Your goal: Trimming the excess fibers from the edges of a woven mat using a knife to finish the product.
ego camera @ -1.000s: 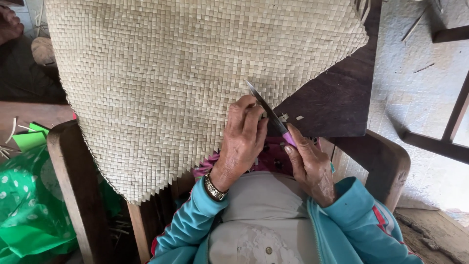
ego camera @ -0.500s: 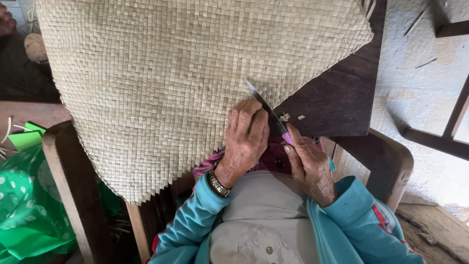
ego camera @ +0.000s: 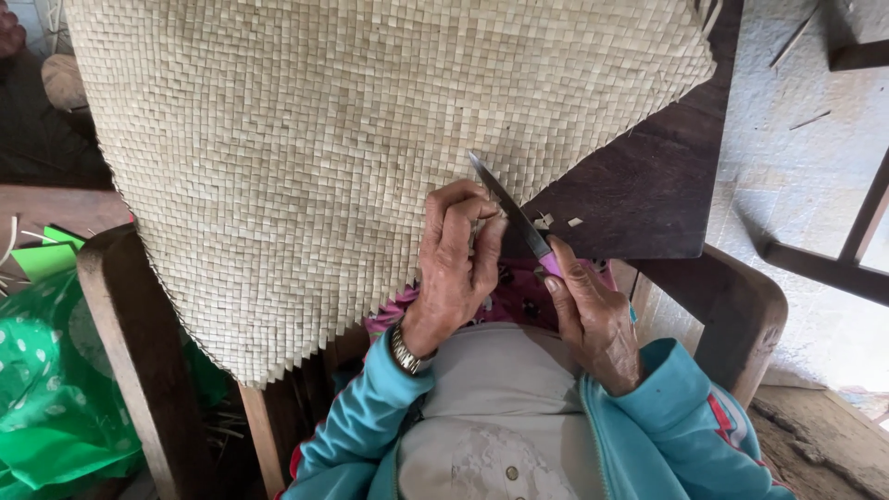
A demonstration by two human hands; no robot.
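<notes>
Trimming of the woven mat's (ego camera: 306, 157) near edge is under way over a dark wooden table (ego camera: 639, 199), and the mat itself is draped across the tabletop with one corner hanging down toward the seated person's lap. The mat's edge is pinched in the left hand (ego camera: 454, 264), fingers curled closed over the weave just beside the blade. A knife (ego camera: 507, 206) with a purple handle is gripped firmly in the right hand (ego camera: 593, 319), the thumb laid along the handle and the steel pointed up and away across the mat's border. The two hands are set close together, parted only by the blade.

For a clean result, the edge is best kept taut by the pinching hand, so that each protruding strip end is presented squarely to the steel. The cut is judged safest when drawn away from the holding fingers, which lie very near the blade. Short, shallow strokes would likely spare the weave behind the border. A few pale cut scraps (ego camera: 556, 221) are seen on the tabletop just beside the knife. A wooden chair arm (ego camera: 139, 343) and crumpled green plastic (ego camera: 46, 389) lie off to the left.
</notes>
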